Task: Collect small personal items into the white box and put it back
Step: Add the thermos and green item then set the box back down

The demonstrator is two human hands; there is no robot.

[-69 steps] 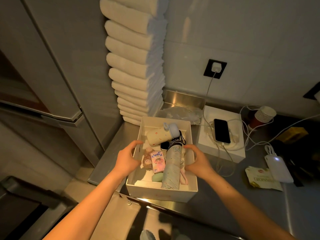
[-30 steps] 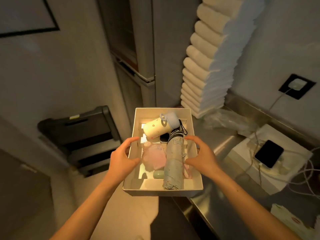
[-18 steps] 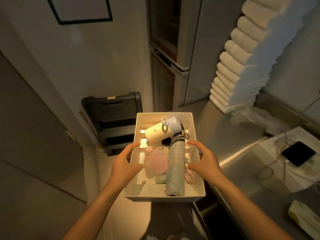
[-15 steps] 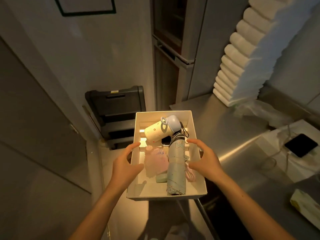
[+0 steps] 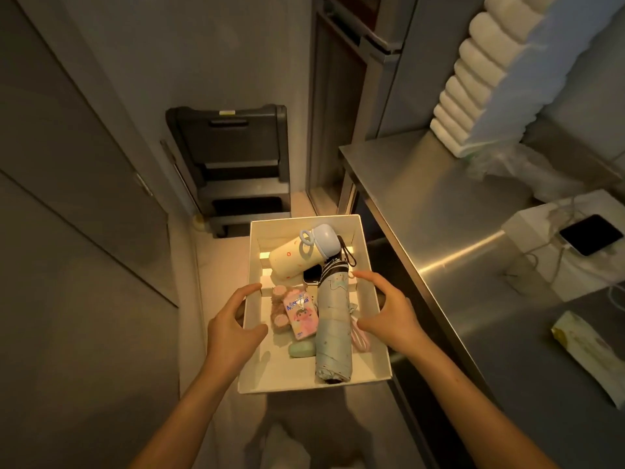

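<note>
You are carrying the white box (image 5: 304, 384) clear of the table (image 5: 439, 204), in the air over the floor just off the table's near edge, with the load already gathered inside. The box is sitting squarely between your hands and straight ahead of you, its long axis running away from your body and roughly along that edge. Your left hand (image 5: 230, 330) is clasping the left wall, thumb hooked inside and fingers curled round the outside. Your right hand (image 5: 389, 316) is gripping the right wall the same way, thumb over the rim beside the folded umbrella (image 5: 333, 326), which is lying lengthwise along the box. A cream bottle (image 5: 297, 257) is lying slantwise across the far end. Both hands are holding near the middle of the long walls, neither one nearer the far end, so the box looks evenly balanced. Its resting place is not showing here. A black step stool (image 5: 233, 164) is leaning against the wall straight beyond the box's far end, well apart from it.
</note>
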